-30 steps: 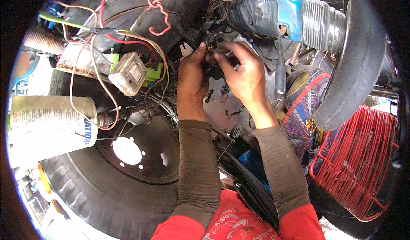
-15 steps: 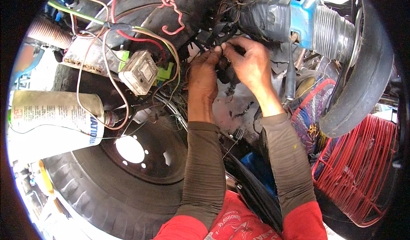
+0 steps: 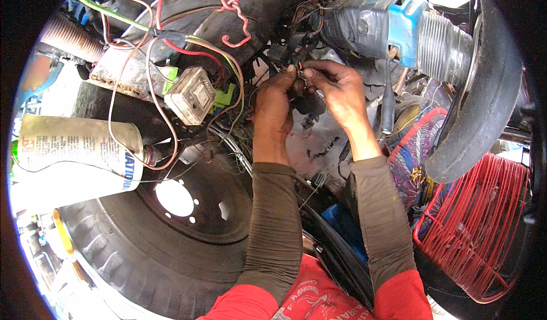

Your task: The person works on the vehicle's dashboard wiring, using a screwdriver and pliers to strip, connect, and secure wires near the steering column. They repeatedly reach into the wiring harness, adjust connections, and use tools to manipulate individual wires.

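Observation:
My left hand is closed, thumb and fingers pinched on small dark wiring among a bundle beneath the steering column. My right hand pinches at the same wiring from the right, a small orange bit showing between the fingertips. What exactly they hold is partly hidden by the fingers. Just behind them are black connectors and thin brown wires. Left of my hands, coloured wires loop around a pale square electrical box with green pieces beside it.
The taped steering column with blue housing crosses the upper right, above a hanging dark rod. A black curved rim, red corded chair and patterned cloth are at right. A tire and a white cylinder lie left.
The whole view has shifted slightly, scene and arms appearing farther right. My right fingertips have moved a little at the wiring, and an orange bit now shows between my two hands.

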The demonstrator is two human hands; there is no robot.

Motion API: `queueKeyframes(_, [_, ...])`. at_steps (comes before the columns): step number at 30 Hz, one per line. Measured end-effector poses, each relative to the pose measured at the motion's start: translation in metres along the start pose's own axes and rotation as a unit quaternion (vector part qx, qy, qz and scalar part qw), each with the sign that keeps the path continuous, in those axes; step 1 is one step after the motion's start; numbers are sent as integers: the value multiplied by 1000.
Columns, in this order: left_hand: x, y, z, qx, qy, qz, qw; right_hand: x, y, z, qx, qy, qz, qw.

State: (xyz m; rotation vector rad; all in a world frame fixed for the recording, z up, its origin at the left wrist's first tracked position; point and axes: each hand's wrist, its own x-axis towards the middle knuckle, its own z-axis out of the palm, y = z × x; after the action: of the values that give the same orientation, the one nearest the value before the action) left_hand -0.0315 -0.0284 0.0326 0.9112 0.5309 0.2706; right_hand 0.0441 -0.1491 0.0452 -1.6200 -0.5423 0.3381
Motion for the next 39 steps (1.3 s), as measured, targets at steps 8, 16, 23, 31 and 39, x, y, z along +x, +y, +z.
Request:
queueKeyframes(8, [3, -2, 2, -33, -3, 17, 999, 6, 2, -14, -13, -64, -12, 998])
queueKeyframes(16, [0, 1, 4, -45, -11, 13, 999, 7, 1, -12, 52, -78, 19, 995])
queueKeyframes(23, [0, -5, 5, -30, 9, 9, 999, 4, 5, -18, 40, -71, 43, 996])
queueKeyframes(31, [6, -46, -7, 437, 34, 257, 861, -108, -73, 45, -180, 175, -142, 957])
queueKeyframes(39, [5, -48, 11, 92, 41, 126, 987, -152, -241, 101, -67, -214, -370, 902])
